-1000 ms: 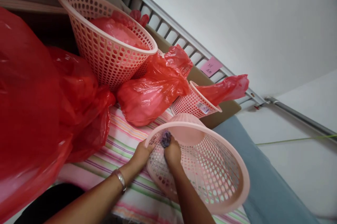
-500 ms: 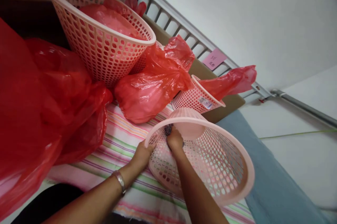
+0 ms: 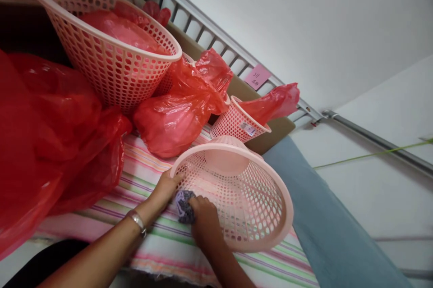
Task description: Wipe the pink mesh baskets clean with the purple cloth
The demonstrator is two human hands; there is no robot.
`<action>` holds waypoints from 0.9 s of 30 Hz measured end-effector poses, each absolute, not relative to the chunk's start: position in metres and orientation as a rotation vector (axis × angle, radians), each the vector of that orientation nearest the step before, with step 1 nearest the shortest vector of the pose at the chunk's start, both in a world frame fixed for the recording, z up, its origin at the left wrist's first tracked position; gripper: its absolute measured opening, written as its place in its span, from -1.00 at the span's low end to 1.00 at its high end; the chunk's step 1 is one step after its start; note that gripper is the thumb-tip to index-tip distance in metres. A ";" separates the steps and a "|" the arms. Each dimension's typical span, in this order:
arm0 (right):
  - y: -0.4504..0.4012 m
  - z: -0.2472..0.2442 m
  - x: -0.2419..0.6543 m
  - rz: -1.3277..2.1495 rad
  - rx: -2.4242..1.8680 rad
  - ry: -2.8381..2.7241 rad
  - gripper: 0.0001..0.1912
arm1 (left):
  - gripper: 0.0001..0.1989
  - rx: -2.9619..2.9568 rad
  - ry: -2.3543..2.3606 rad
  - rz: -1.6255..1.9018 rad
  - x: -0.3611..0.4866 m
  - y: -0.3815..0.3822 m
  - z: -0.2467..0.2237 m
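Observation:
A pink perforated plastic basket (image 3: 233,198) lies tilted on its side, its wide mouth facing me. My left hand (image 3: 169,186) grips the left part of its rim, the thumb inside and the other fingers hidden behind. In front of the rim's lower left, my right hand (image 3: 206,218) is closed on a bunched, dark grey and purple patterned cloth (image 3: 185,207). Hand and cloth are outside the basket's mouth. Striped fabric (image 3: 158,229) lies under the basket.
A larger pink basket (image 3: 111,60) holding red plastic stands at upper left. Red plastic bags (image 3: 179,112) lie beside it, with another large red bag (image 3: 64,139) at far left. A small labelled basket (image 3: 233,123) stands behind. Blue-grey fabric (image 3: 311,207) covers the right side.
My right hand has drawn the cloth out of the basket's inside, toward me and left. My left hand still holds the rim. The view has shifted a little.

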State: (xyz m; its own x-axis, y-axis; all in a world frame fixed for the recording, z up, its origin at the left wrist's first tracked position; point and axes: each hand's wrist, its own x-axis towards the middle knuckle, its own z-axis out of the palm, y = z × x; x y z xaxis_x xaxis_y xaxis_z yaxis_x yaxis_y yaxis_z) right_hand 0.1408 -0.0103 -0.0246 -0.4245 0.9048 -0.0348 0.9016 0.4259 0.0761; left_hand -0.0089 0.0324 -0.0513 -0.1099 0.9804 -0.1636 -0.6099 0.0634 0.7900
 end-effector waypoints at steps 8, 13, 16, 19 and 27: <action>0.106 -0.040 0.138 0.362 2.276 2.091 -0.67 | -0.63 0.510 0.807 1.450 -0.002 0.032 -0.049; 0.158 -0.046 0.152 0.342 2.348 1.951 -0.62 | -0.67 0.582 0.879 1.430 0.004 0.029 -0.055; 0.167 -0.045 0.156 0.324 2.312 1.953 -0.60 | -0.67 0.618 0.896 1.422 0.006 0.029 -0.059; 0.159 -0.043 0.155 0.299 2.242 1.991 -0.61 | -0.66 0.631 0.904 1.440 0.007 0.029 -0.063; 0.060 -0.043 0.138 0.341 2.032 2.317 -0.59 | -0.67 0.543 0.950 1.450 0.004 0.029 -0.061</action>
State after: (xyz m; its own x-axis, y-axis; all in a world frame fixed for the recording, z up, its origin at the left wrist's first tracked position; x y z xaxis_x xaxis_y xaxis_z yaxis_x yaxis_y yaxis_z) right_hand 0.1376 0.0602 -0.0427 -0.1406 0.9835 0.1139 0.9746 0.1172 0.1909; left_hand 0.0039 0.0288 -0.0607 -0.1325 0.9685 -0.2107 -0.5796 0.0967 0.8091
